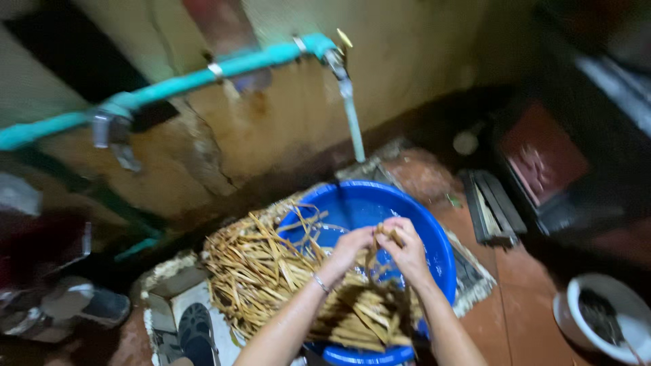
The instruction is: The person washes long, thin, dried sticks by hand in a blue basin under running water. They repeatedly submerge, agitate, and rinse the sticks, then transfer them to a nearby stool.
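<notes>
A blue plastic basin [434, 234] sits on the wet floor under a running tap [341, 68]; a stream of water [354, 129] falls toward it. A heap of dry, straw-coloured plant strips [261, 271] lies across the basin's left rim and spills onto the floor. My left hand [349, 247] and my right hand [407, 247] meet over the basin, both closed on a small bunch of the strips [385, 232] held between them. A thin bracelet is on my left wrist.
A teal pipe [176, 83] runs along the stained wall to the tap. A white bowl [603, 315] stands at the lower right, a dark slatted object [494, 207] right of the basin, a sandal [196, 332] at the lower left, metal vessels [61, 305] far left.
</notes>
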